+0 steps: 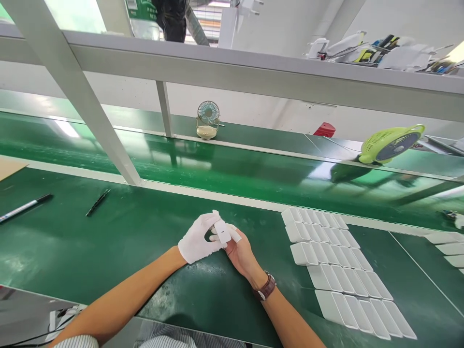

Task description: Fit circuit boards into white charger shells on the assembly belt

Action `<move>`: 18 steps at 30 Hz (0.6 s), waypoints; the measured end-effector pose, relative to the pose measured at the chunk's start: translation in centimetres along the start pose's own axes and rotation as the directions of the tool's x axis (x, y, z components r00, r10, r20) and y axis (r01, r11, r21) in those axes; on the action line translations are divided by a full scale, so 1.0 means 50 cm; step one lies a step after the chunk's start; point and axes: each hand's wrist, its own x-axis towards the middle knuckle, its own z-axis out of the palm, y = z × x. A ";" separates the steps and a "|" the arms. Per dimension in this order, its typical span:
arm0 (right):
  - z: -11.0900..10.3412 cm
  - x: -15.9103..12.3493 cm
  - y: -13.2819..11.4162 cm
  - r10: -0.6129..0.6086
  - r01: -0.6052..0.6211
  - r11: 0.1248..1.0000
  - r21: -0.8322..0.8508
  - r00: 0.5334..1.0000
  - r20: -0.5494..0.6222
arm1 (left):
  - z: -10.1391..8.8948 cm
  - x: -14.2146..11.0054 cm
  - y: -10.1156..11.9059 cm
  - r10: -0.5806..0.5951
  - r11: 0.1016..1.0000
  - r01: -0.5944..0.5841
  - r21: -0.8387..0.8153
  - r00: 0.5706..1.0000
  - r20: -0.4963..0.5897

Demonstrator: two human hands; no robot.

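Note:
Both hands meet at the middle of the green bench. My left hand, in a white glove, pinches a small white plastic part with its fingers curled. My right hand, bare with white finger cots and a brown wristwatch, grips the same part from the other side. To the right of the hands, rows of several identical white parts lie side by side on the bench.
A marker pen and a black pen lie at the left. Behind runs a green conveyor belt. A small beige fan and a green fan stand beyond it. More white parts lie far right.

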 end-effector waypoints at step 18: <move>-0.047 0.009 0.023 -0.620 0.524 0.386 -0.759 0.757 0.207 | -0.019 0.017 -0.028 -0.381 0.924 0.380 0.049 0.897 0.225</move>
